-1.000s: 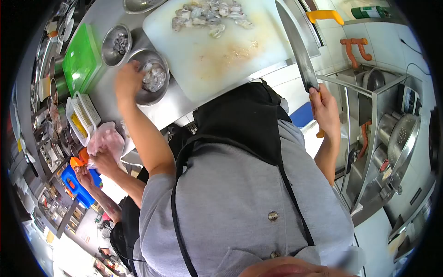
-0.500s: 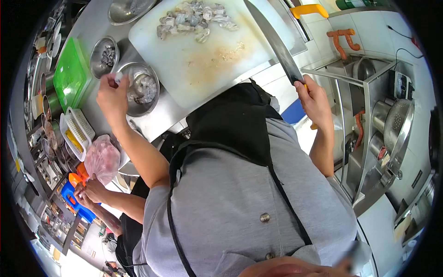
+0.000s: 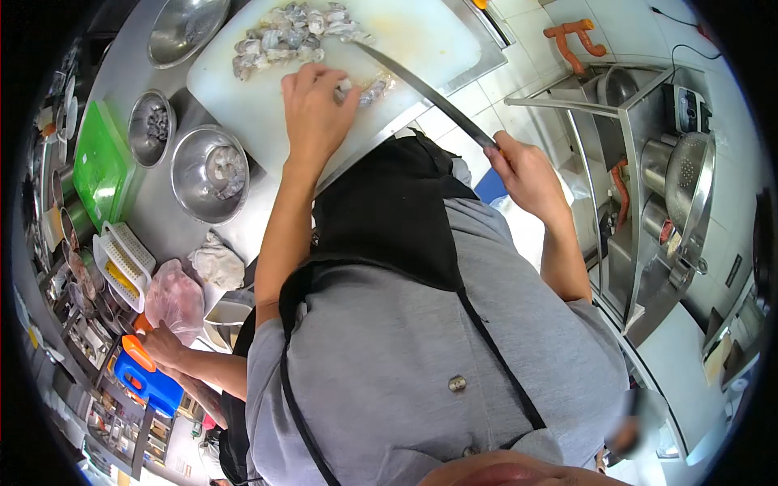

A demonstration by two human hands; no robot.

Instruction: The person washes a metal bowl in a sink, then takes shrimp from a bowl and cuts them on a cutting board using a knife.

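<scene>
My right hand (image 3: 527, 172) grips the handle of a long knife (image 3: 429, 93), its blade pointing up and left over the white cutting board (image 3: 438, 32). On the board, my left hand (image 3: 314, 109) has its fingers curled round a peeled shrimp (image 3: 371, 92), partly hidden by the thumb. Beyond that hand lies a pile of raw grey shrimp (image 3: 284, 36). Left of the board, a steel bowl (image 3: 185, 194) holds some peeled shrimp, and a smaller steel bowl (image 3: 139, 150) contains small dark grey pieces.
Another steel bowl (image 3: 166, 53) stands at the back left. Beside the bowls are a green lidded box (image 3: 101, 170), a white basket (image 3: 134, 247), a pink plastic bag (image 3: 174, 301) and a crumpled cloth (image 3: 217, 261). A co-worker's hands (image 3: 166, 348) are near a blue jug (image 3: 158, 393).
My left hand has moved from above the shrimp bowl to the board and closed on a shrimp. The knife has swung left over the board. The whole view has shifted.
</scene>
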